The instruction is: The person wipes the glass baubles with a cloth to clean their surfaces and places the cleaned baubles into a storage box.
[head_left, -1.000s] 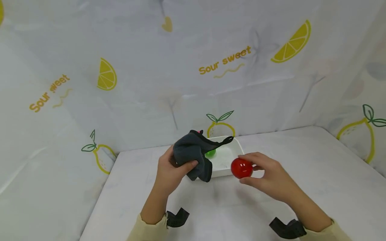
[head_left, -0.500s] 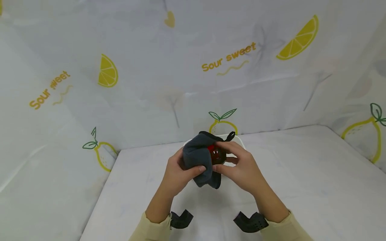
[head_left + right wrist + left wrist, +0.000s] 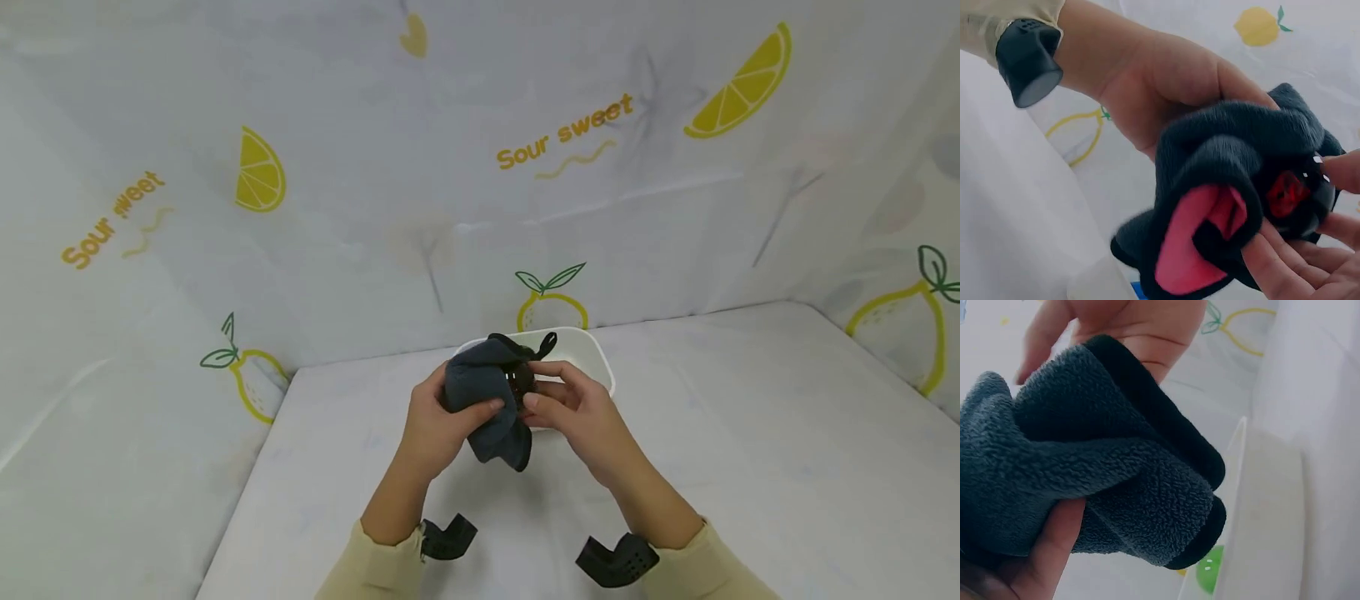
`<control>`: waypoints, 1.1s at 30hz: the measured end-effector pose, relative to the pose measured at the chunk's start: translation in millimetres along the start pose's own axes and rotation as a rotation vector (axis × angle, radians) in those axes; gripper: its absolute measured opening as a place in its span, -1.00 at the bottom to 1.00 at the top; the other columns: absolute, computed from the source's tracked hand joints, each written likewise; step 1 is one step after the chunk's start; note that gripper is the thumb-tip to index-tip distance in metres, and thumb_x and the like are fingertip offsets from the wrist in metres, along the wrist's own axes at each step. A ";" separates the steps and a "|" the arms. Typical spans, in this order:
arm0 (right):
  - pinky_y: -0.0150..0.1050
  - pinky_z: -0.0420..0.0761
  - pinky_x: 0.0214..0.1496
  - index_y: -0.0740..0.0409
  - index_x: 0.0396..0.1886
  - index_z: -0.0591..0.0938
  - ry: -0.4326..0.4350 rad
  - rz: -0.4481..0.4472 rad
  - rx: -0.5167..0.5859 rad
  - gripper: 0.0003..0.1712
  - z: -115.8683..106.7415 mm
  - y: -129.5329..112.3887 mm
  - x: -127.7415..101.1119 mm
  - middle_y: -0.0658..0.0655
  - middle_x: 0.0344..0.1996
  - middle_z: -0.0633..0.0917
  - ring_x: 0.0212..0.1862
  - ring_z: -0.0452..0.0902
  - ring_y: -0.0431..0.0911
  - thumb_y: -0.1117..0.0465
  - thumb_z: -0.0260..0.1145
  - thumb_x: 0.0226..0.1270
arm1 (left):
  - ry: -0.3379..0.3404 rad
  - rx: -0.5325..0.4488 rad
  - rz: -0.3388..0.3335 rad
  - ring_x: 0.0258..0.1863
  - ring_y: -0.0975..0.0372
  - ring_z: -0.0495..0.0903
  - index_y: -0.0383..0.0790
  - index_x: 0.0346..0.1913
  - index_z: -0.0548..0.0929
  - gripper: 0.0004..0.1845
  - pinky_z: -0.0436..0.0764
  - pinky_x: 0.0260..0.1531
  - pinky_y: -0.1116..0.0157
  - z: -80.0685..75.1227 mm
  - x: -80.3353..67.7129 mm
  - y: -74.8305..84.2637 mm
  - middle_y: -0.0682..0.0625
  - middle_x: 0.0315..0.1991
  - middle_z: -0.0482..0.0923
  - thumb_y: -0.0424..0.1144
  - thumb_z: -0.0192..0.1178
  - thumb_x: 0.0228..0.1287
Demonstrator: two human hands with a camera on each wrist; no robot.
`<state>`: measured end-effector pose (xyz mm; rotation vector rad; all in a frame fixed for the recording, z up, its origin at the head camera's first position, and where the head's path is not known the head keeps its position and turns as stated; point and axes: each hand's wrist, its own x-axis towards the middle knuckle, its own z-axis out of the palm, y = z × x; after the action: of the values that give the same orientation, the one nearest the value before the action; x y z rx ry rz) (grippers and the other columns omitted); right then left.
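Observation:
My left hand [image 3: 438, 425] grips a bunched dark blue-grey cloth [image 3: 476, 387] with black edging and a hanging loop. Pink lining shows in a fold in the right wrist view. Tucked against the cloth is a shiny ball [image 3: 1291, 194], red with dark areas that look like the cloth's reflection. My right hand [image 3: 581, 417] holds this ball from the right with thumb and fingertips. Most of the ball is hidden by cloth and fingers in the head view; the left wrist view shows only the cloth [image 3: 1085, 456] and parts of the hands.
Behind the hands a white tray [image 3: 602, 358] stands on the white-covered table [image 3: 750, 433]. A green ball [image 3: 1209, 572] lies in it, and something blue [image 3: 1139, 290] shows by its edge in the right wrist view. A lemon-printed curtain [image 3: 360, 250] rises behind.
The right hand has brought the red ball leftward from beside the tray to the cloth, and the ball now sits deeper in its folds. The left hand has kept its grip, shifting slightly.

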<state>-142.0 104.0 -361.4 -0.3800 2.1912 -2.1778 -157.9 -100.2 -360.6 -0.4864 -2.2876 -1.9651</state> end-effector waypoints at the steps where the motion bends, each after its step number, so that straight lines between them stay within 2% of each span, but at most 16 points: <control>1: -0.20 0.70 -0.06 0.21 0.26 0.46 -0.019 -0.027 -0.008 -0.49 -0.9 -0.4 -0.4 0.36 0.09 0.64 -0.10 0.72 -0.09 0.25 0.33 0.35 | 0.019 -0.011 -0.006 -0.05 0.10 0.62 -0.08 0.11 0.62 -0.50 0.65 -0.08 0.14 -1.1 0.3 0.7 -0.07 -0.04 0.66 -0.29 0.47 0.05; 3: -0.21 0.71 -0.07 0.20 0.27 0.47 -0.036 -0.077 -0.050 -0.46 -2.9 -0.4 -1.2 0.35 0.08 0.65 -0.09 0.72 -0.10 0.26 0.36 0.31 | 0.036 -0.040 -0.010 -0.05 0.09 0.62 -0.12 0.10 0.63 -0.52 0.65 -0.09 0.14 -2.6 0.4 2.8 -0.09 -0.04 0.66 -0.30 0.45 0.06; 6: -0.25 0.71 -0.10 0.18 0.23 0.52 -0.021 -0.154 -0.148 -0.46 -6.5 1.7 -1.9 0.29 -0.03 0.71 -0.12 0.72 -0.13 0.23 0.42 0.27 | 0.028 -0.068 0.008 -0.07 0.09 0.63 -0.19 0.07 0.63 -0.57 0.65 -0.09 0.15 -2.6 1.0 4.1 -0.14 -0.05 0.65 -0.32 0.43 0.10; 9: -0.29 0.70 -0.13 0.15 0.17 0.57 0.006 -0.199 -0.202 -0.50 -10.6 6.0 -0.7 0.23 -0.10 0.74 -0.14 0.73 -0.16 0.24 0.44 0.23 | 0.018 -0.049 0.059 -0.09 0.11 0.64 -0.26 0.02 0.65 -0.63 0.67 -0.11 0.16 -0.5 2.4 4.0 -0.16 -0.09 0.67 -0.35 0.41 0.12; 11: -0.28 0.71 -0.15 0.17 0.14 0.58 0.007 -0.205 -0.195 -0.52 -12.9 8.7 0.0 0.23 -0.13 0.75 -0.15 0.73 -0.17 0.26 0.45 0.22 | 0.018 -0.021 0.104 -0.11 0.12 0.65 -0.29 -0.02 0.67 -0.66 0.68 -0.13 0.18 1.0 3.3 3.2 -0.18 -0.12 0.68 -0.37 0.42 0.11; 16: -0.22 0.72 -0.17 0.23 0.08 0.59 0.015 -0.117 -0.115 -0.54 -14.7 12.0 0.8 0.26 -0.17 0.76 -0.22 0.74 -0.13 0.26 0.47 0.19 | 0.030 0.007 0.188 -0.13 0.13 0.65 -0.32 -0.06 0.69 -0.69 0.67 -0.10 0.17 4.0 3.1 2.7 -0.19 -0.15 0.69 -0.44 0.41 0.09; 20: -0.17 0.73 -0.15 0.29 0.10 0.56 0.024 -0.023 -0.009 -0.52 -17.8 13.3 1.8 0.15 -0.25 0.78 -0.29 0.75 -0.06 0.27 0.46 0.20 | 0.028 -0.005 0.222 -0.03 0.12 0.64 -0.27 0.01 0.67 -0.64 0.64 -0.02 0.14 7.9 1.8 3.1 -0.16 -0.07 0.69 -0.44 0.41 0.10; 22: -0.16 0.73 -0.16 0.36 0.12 0.53 0.009 0.014 0.039 -0.52 -19.7 14.0 2.4 0.08 -0.30 0.79 -0.32 0.74 -0.05 0.26 0.41 0.26 | 0.010 -0.007 0.212 0.00 0.12 0.63 -0.22 0.05 0.67 -0.60 0.64 0.00 0.13 9.5 0.1 3.6 -0.13 -0.04 0.68 -0.42 0.42 0.10; 24: -0.14 0.73 -0.18 0.42 0.12 0.50 -0.008 0.040 0.062 -0.54 -21.0 13.8 2.6 0.04 -0.34 0.79 -0.34 0.74 -0.05 0.25 0.35 0.33 | -0.012 -0.003 0.174 -0.01 0.14 0.64 -0.16 0.06 0.66 -0.58 0.65 -0.03 0.16 10.4 -2.2 3.4 -0.09 -0.04 0.68 -0.38 0.43 0.10; 27: -0.15 0.73 -0.21 0.45 0.11 0.50 -0.028 0.050 0.047 -0.56 -22.2 11.4 2.2 0.04 -0.37 0.78 -0.36 0.73 -0.06 0.22 0.29 0.39 | -0.051 0.012 0.127 -0.06 0.15 0.64 -0.12 0.07 0.65 -0.58 0.66 -0.07 0.18 10.9 -4.9 3.8 -0.07 -0.06 0.68 -0.33 0.44 0.11; 30: -0.16 0.73 -0.21 0.44 0.12 0.51 -0.046 0.009 -0.002 -0.57 -22.2 7.6 1.0 0.09 -0.33 0.78 -0.35 0.74 -0.07 0.22 0.29 0.40 | -0.068 0.032 0.112 -0.07 0.14 0.65 -0.13 0.08 0.63 -0.58 0.66 -0.08 0.19 9.9 -5.9 4.8 -0.08 -0.06 0.68 -0.31 0.43 0.12; 33: -0.18 0.73 -0.18 0.41 0.14 0.52 -0.058 -0.057 -0.042 -0.57 -20.5 3.4 -1.3 0.18 -0.26 0.76 -0.32 0.73 -0.11 0.26 0.31 0.37 | -0.055 0.037 0.105 -0.07 0.14 0.65 -0.15 0.07 0.63 -0.58 0.66 -0.08 0.20 8.1 -5.8 6.2 -0.08 -0.06 0.68 -0.33 0.43 0.12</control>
<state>-145.2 124.3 -364.5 -0.5073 2.2250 -2.1231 -149.5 -92.6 -357.7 -0.6508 -2.2758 -1.8798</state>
